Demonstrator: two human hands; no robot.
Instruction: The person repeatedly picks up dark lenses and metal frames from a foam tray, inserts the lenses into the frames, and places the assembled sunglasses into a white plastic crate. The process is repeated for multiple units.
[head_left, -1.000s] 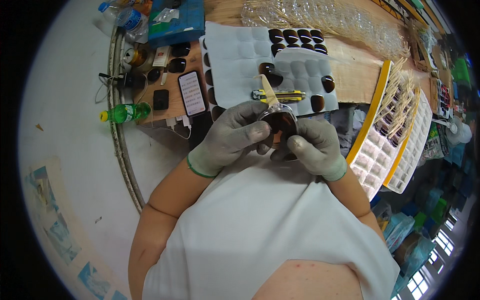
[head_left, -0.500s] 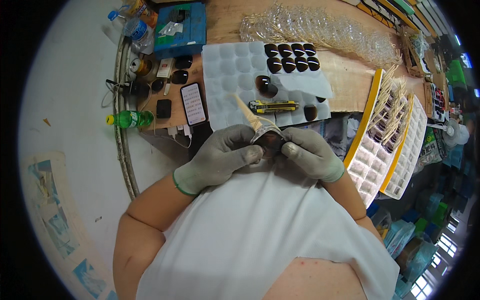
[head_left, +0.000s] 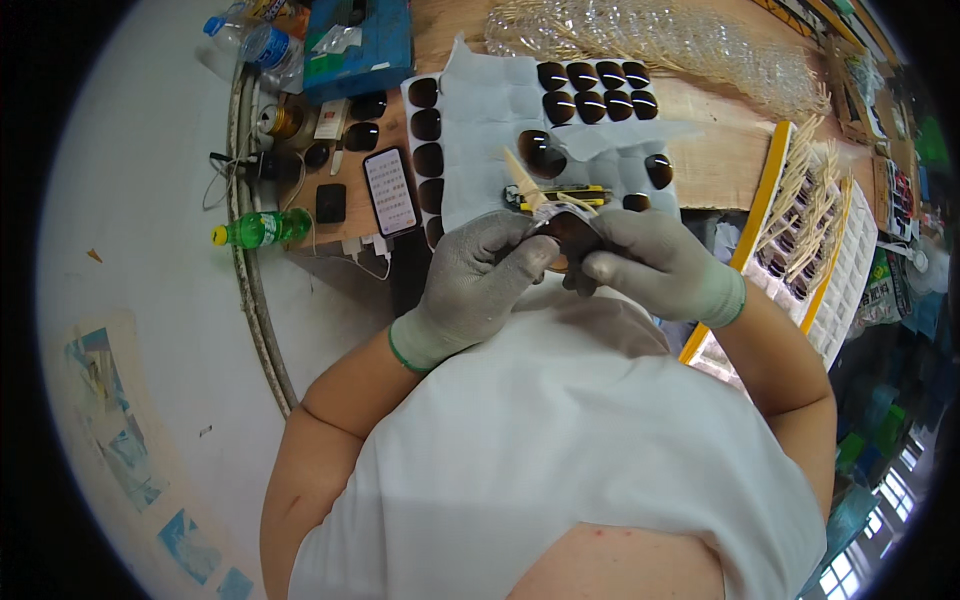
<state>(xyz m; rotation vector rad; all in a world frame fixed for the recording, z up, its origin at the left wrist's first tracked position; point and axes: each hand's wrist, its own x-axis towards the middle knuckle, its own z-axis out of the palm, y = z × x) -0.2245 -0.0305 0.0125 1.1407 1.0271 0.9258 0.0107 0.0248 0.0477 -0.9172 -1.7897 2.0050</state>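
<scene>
Grey-gloved, my left hand (head_left: 482,275) and my right hand (head_left: 660,262) pinch a pair of glasses between them, in front of my white shirt. A dark brown lens (head_left: 572,236) shows between my fingertips, at the clear frame's rim. One beige temple (head_left: 522,178) points up and away from it; the rest of the frame is hidden by my fingers. Just beyond lies a yellow-and-black utility knife (head_left: 568,195) on a lens tray (head_left: 480,150) partly covered by thin white sheets. Loose on the sheet sits another brown lens (head_left: 541,153).
Several dark lenses (head_left: 427,160) line the tray's left column, others its far right. A phone (head_left: 390,192), a green bottle (head_left: 262,229) and a blue box (head_left: 358,50) are at left. Clear frames (head_left: 650,45) pile up at the back; a yellow-edged tray (head_left: 765,200) with glasses stands right.
The white sheet has shifted on the tray, baring the left column of lenses. My view has moved a little; both hands keep the glasses, now closer to the knife.
</scene>
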